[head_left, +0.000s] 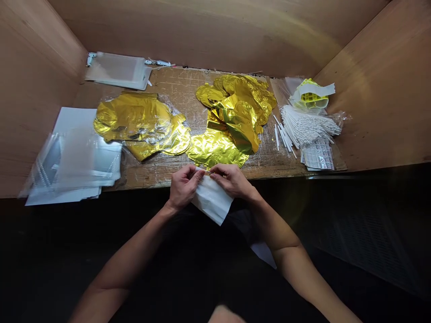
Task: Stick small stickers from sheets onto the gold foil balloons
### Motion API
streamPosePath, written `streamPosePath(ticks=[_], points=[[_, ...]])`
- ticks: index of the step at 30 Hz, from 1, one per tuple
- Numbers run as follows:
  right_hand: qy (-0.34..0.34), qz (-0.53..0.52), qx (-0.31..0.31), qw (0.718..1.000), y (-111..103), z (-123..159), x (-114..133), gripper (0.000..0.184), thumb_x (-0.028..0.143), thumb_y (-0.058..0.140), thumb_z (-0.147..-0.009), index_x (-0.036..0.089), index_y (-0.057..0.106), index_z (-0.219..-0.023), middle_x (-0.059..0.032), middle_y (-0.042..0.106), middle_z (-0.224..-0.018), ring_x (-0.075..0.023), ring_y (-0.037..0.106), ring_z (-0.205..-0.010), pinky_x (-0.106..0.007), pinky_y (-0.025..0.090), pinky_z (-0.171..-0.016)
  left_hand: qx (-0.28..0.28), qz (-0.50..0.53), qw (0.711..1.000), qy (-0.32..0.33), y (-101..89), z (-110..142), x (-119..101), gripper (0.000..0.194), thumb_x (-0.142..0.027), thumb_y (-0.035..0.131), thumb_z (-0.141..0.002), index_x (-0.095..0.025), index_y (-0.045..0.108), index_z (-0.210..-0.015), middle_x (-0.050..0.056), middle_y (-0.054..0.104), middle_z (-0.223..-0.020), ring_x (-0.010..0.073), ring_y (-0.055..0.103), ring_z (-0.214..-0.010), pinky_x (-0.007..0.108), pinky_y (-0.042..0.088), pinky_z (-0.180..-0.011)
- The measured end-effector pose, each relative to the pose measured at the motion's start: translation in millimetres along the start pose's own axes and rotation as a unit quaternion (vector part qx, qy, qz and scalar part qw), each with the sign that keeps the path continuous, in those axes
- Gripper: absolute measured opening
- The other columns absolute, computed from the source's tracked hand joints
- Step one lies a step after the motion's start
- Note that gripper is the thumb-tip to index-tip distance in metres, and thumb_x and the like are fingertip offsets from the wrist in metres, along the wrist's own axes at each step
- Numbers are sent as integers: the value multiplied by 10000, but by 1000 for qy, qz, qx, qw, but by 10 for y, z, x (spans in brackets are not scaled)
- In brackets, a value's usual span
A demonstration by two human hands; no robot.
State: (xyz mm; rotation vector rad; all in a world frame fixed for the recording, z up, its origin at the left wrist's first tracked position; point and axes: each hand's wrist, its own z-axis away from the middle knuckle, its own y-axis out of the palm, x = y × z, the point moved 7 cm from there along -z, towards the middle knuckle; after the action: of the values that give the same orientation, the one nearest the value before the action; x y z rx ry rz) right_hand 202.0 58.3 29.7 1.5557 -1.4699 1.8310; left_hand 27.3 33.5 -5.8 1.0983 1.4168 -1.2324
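My left hand (186, 184) and my right hand (230, 180) meet at the front edge of the worktop, fingers closed in pinches. Between them hangs a white sheet (213, 197), gripped along its upper edge and drooping toward my body. A small bit of gold shows at the fingertips; whether it is part of the foil behind cannot be made out. Just beyond my hands lies a flat, shiny gold foil balloon (218, 148). It joins a heap of gold foil balloons (245, 94) farther back.
More foil balloons (134, 116) lie at left, partly under clear plastic. White sheets and clear bags (76, 152) overhang the left front edge. Another bag stack (116, 69) sits at back left. White sticks (308, 125) and printed packets (318, 154) lie right. Brown panels (208, 31) enclose the worktop.
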Motion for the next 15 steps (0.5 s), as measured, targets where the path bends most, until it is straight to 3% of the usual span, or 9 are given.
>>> streamPosePath(ticks=[5,10,15], points=[[6,24,-5,1000,3,-11,-30,128,268,654,-1017,179,745,-1018,-20,747,-839,-137,629,-720,-260,474,-695,7,-20,1000,11,21,4,9,232,-398,706,-975,-194,719,-864,-1,669,-722,140,564,-632,262,445,-596],[-80,144,-57,985,37,53,68,194,263,590,-1067,184,764,-1098,-85,754,-975,-176,682,-856,-293,536,-785,-2,-47,999,25,23,14,-39,230,-394,698,-976,-195,722,-865,3,683,-733,147,585,-651,266,457,-619],[-107,187,-71,974,74,113,142,220,264,545,-1082,217,760,-1081,-100,726,-1031,-192,685,-914,-317,570,-822,-19,-44,999,18,17,28,-46,248,-411,706,-972,-198,726,-848,2,678,-714,141,559,-619,263,439,-586]])
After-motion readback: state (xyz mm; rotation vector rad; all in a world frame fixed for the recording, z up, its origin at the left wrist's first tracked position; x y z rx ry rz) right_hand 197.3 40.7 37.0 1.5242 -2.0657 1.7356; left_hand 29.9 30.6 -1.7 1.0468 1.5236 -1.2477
